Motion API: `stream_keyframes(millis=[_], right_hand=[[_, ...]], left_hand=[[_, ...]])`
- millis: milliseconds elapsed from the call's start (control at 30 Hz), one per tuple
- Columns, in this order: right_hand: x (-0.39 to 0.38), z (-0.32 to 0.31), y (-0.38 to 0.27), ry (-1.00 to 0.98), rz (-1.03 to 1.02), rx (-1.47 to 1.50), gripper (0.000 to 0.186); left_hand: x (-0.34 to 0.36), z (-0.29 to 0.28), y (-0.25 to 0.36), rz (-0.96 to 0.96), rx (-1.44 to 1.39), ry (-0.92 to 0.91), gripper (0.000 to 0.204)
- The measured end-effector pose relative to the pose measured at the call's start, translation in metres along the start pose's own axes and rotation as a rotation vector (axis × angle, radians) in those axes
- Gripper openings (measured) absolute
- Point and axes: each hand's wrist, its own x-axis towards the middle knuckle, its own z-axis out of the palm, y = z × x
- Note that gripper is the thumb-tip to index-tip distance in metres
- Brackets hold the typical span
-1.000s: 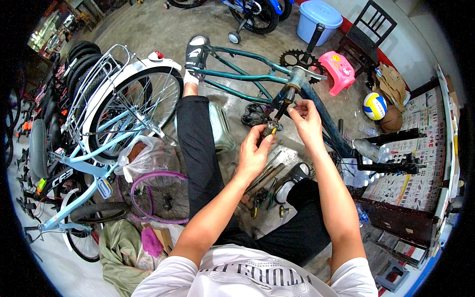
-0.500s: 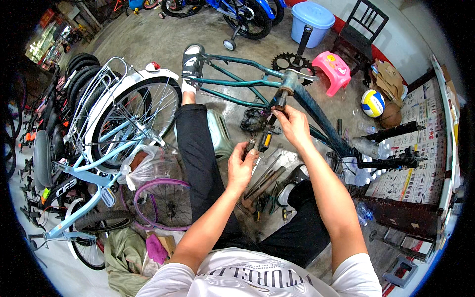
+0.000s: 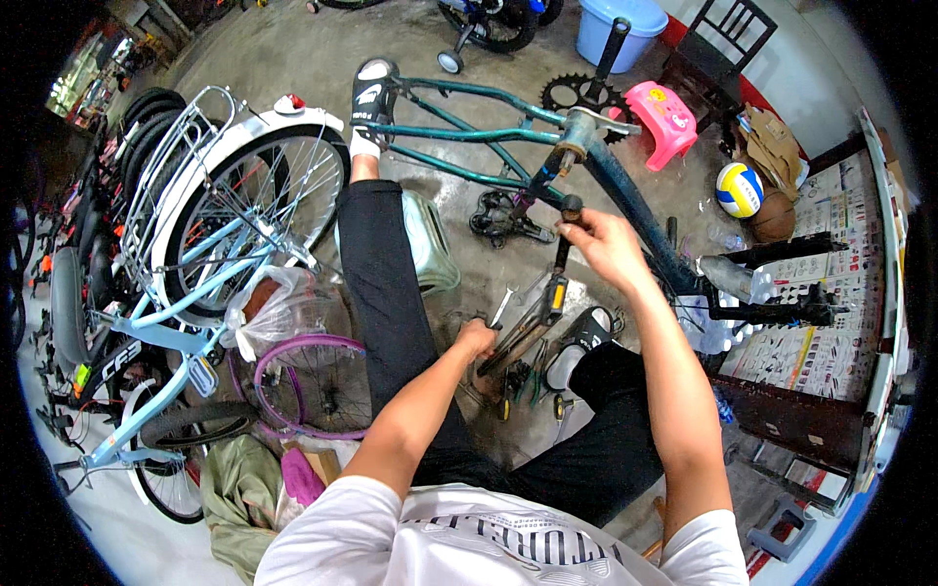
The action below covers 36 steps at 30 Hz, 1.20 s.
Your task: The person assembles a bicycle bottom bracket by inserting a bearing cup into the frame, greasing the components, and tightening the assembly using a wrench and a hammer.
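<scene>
My right hand [image 3: 608,246] is closed round the upper end of a black crank arm [image 3: 563,256], which has a pedal with yellow reflectors [image 3: 557,295] at its lower end. The crank arm is apart from the spindle [image 3: 567,164] of a dark green bicycle frame [image 3: 618,190]. Low over the floor, my left hand [image 3: 476,339] has its fingers curled by a pile of tools; what they hold is hidden. An open-ended wrench [image 3: 503,305] shows right beside those fingers. On the frame's far side sit a chainring [image 3: 557,93] and another crank arm [image 3: 608,59]. My left foot [image 3: 374,98] touches the frame's rear end.
A light blue bicycle [image 3: 176,342] with a white mudguard lies at the left, near a purple wheel rim [image 3: 262,381]. A rear derailleur [image 3: 500,217] is on the floor. Beyond stand a pink stool [image 3: 660,122], a ball [image 3: 739,189] and a blue bin [image 3: 616,39].
The crank arm has come away from the spindle, moving nearer and slightly right in my right hand. My left hand has dropped from beside the pedal to the floor tools.
</scene>
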Motion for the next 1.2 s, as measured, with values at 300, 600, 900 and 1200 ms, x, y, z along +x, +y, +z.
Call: stream_keyframes(millis=[300,600,900,1200], right_hand=[[-0.018,-0.024,0.008,0.092,0.056,-0.131,0.029],[-0.028,-0.042,0.005,0.096,0.089,-0.181,0.029],[-0.036,-0.044,0.022,0.186,0.03,-0.177,0.029],[-0.097,-0.118,0.031,0.712,-0.228,-0.044,0.023]], left_hand=[[0.044,0.023,-0.03,-0.069,0.006,0.218,0.041],[0.066,0.018,0.019,-0.091,-0.023,0.322,0.035],[0.002,0.048,0.023,0.051,0.572,0.312,0.046],[-0.035,0.051,0.005,0.583,0.356,0.2,0.036]])
